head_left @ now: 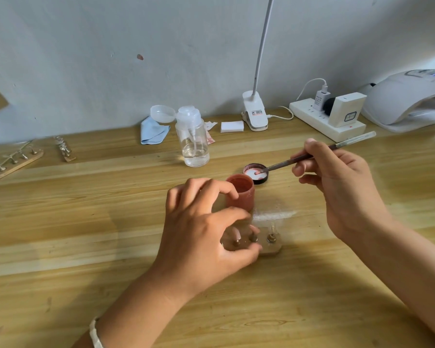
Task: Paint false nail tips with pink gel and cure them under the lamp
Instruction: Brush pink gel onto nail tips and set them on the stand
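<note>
Left hand: the left hand (201, 237) is arched over a small wooden stand (270, 247), fingers curled, thumb against the stand's near edge and a finger reaching across its far side, so it grips the stand. The index fingertip sits by the side of the gel jar.
Right hand: the right hand (337, 187) pinches a thin brush (312, 156) between the thumb and the first fingers, the other fingers tucked beneath. The handle slants up to the right.
Brush tip: it rests inside the upturned lid, on a pink dab.
Gel jar: the gel jar (241, 194) is reddish-pink, upright and open, just beyond the left hand. Its inside looks coated in the same colour.
Lid: the lid (256, 174) is black and lies upturned just behind the jar. It has a white liner smeared with pink gel.
Nail tips: they stand on pegs on the wooden stand, near the table's (86, 222) front middle. One on the right-hand peg (271, 231) looks clear. The rest are partly hidden by fingers.
Pump bottle: the pump bottle (194, 144) is clear, with its cap flipped back, and holds clear liquid in its lower part.
Curing lamp: the curing lamp (407, 101) is white and sits at the far right against the wall, beside a power strip (324, 121).
Other stands: two more (13, 163) lie at the far left.
</note>
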`<state>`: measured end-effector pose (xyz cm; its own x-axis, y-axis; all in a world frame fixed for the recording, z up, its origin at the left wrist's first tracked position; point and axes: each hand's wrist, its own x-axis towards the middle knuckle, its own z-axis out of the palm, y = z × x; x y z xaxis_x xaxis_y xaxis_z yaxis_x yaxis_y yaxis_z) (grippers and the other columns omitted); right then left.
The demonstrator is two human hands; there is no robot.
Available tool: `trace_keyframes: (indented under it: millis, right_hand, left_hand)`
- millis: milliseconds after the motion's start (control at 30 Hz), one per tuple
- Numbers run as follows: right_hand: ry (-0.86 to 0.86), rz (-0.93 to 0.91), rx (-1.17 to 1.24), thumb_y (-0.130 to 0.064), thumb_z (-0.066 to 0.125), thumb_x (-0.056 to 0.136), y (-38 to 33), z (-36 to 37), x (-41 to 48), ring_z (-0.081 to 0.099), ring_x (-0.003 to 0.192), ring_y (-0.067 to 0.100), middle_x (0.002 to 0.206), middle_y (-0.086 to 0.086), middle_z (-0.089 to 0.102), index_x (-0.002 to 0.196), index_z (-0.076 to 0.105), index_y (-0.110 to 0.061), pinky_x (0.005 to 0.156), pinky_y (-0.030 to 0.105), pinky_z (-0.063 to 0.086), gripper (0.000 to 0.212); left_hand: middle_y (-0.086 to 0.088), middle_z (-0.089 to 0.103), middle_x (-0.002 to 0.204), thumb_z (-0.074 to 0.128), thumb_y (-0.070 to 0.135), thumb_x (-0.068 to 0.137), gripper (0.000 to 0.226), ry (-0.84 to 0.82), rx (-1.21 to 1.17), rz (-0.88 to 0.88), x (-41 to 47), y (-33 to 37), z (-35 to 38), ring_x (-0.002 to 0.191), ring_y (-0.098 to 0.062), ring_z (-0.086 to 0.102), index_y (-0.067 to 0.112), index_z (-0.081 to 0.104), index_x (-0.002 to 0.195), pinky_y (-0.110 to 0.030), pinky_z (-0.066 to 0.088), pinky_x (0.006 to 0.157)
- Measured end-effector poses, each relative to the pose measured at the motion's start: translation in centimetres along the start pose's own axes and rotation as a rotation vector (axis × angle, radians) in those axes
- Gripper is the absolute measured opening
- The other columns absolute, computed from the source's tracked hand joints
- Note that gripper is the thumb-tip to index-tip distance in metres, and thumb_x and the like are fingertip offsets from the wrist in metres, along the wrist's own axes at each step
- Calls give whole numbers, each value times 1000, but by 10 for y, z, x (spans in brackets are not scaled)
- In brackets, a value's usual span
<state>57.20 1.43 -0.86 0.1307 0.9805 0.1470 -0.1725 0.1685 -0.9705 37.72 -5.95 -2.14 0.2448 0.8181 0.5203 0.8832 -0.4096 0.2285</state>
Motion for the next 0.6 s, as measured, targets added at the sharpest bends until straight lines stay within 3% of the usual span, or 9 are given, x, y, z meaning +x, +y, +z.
trace_keyframes:
  millis: [100,233,333,400,467,533,600]
  right_hand:
    - [3,6,2,-26,60,99,-1,0,0,60,61,5,56,-3,64,62,75,-20,71,28,44,40]
    - [-14,13,8,-25,59,99,-1,0,-1,60,61,5,56,-4,64,62,76,-20,70,28,44,41]
    - [-24,8,13,-24,59,100,1,1,-2,60,60,6,56,-3,63,67,74,-18,69,28,44,36]
    - [-24,4,13,-24,59,100,2,1,-2,60,60,6,55,-4,63,66,74,-18,69,27,44,37]
    - [-30,3,7,-24,58,100,2,1,-2,60,60,6,55,-4,63,63,75,-20,69,28,44,41]
    - [-43,3,4,-24,58,100,2,1,-2,60,61,6,55,-4,63,62,75,-21,70,28,44,42]
    - [-46,7,2,-25,59,100,3,1,-2,60,61,6,55,-4,63,62,76,-21,70,28,44,42]
  left_hand:
    - [12,60,100,62,66,64,47,-35,-139,-26,-1,-15,-15,99,-15,54,28,77,86,-34,35,88]
    - [11,65,80,52,54,71,45,-15,-589,-229,4,-36,-33,81,-8,58,18,77,81,-18,39,71]
    - [9,70,74,57,53,62,45,-180,-770,-393,9,-54,-40,72,-5,55,18,80,78,-17,40,65]
    - [5,74,86,66,57,55,45,-375,-805,-446,7,-66,-43,81,-6,56,26,80,86,-15,41,71]
    - [13,70,89,76,57,50,47,-527,-783,-448,3,-74,-45,84,-6,52,34,80,91,-17,40,75]
    - [17,68,90,83,54,45,51,-608,-720,-436,0,-76,-40,86,-6,50,37,79,93,-24,39,79]
    - [9,69,94,85,52,45,49,-622,-679,-432,-1,-74,-33,85,-8,49,37,79,91,-29,39,79]
